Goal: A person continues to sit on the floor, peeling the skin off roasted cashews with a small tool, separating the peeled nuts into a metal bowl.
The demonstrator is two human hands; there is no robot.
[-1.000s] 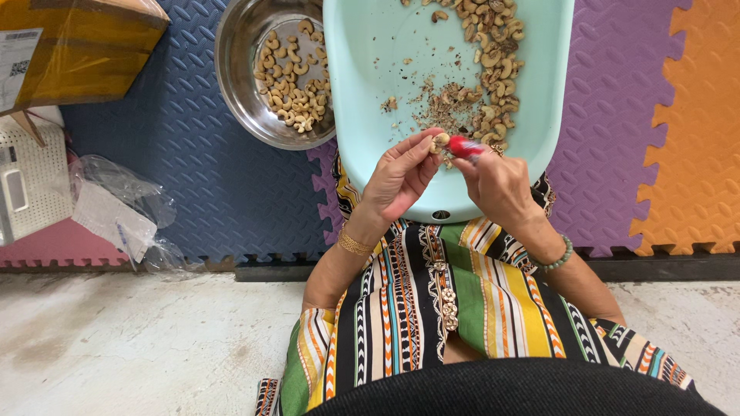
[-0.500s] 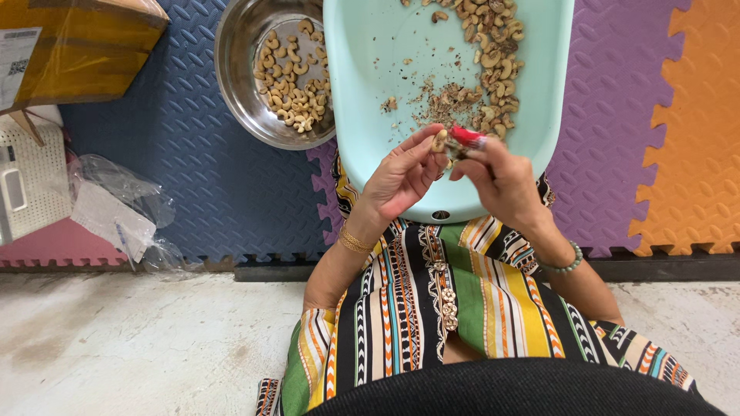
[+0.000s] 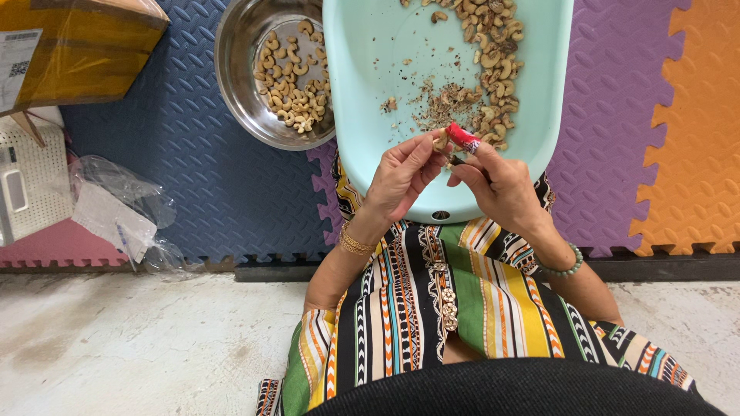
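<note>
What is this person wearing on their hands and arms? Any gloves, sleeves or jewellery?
No gloves: both hands are bare, and the forearms are uncovered as far as the view shows. The left hand has thin gold bangles at the wrist. The right hand has a bracelet of round pale green beads at its wrist.

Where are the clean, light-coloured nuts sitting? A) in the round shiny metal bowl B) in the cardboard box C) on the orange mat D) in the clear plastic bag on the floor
A: the pale peeled nuts lie heaped in the round metal bowl on the blue mat, just left of the light green tray.
</note>
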